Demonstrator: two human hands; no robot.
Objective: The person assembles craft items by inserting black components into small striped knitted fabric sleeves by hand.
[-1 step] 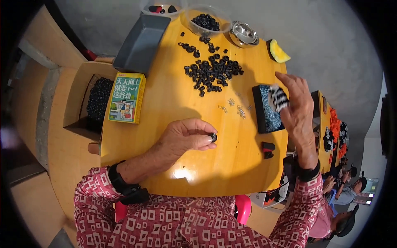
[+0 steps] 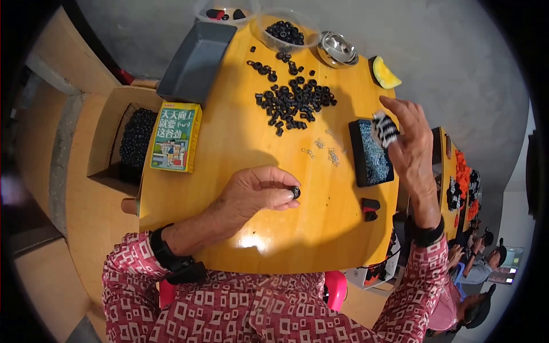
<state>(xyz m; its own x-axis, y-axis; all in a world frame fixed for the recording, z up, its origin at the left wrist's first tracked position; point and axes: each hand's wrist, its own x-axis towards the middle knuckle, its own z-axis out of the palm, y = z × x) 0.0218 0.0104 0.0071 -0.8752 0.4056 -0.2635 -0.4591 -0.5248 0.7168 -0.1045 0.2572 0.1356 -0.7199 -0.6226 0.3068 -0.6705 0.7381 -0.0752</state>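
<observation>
My left hand (image 2: 251, 194) is closed above the near middle of the table, pinching a small black ring-shaped part (image 2: 295, 192) between thumb and fingers. My right hand (image 2: 410, 143) is raised beside a black box (image 2: 358, 157) holding tiny bluish, glittery pieces (image 2: 376, 157). Its fingers are apart. A black-and-white striped knit cover (image 2: 385, 130) sits over the end of its thumb, as far as I can see. A heap of small black ring-like parts (image 2: 297, 100) lies beyond both hands. Several small clear pieces (image 2: 333, 155) lie scattered between the heap and the black box.
An empty grey tray (image 2: 194, 63), a yellow-green carton (image 2: 175, 137) and an open cardboard box (image 2: 106, 128) stand left. Clear tubs (image 2: 260, 34), steel bowls (image 2: 337, 50) and a yellow wedge (image 2: 386, 73) line the far edge. Black-red pieces (image 2: 370, 207) lie right. Other people (image 2: 480, 268) sit beyond.
My right hand has risen slightly relative to the black box, with the striped cover. My left hand keeps its pinch on the black part.
</observation>
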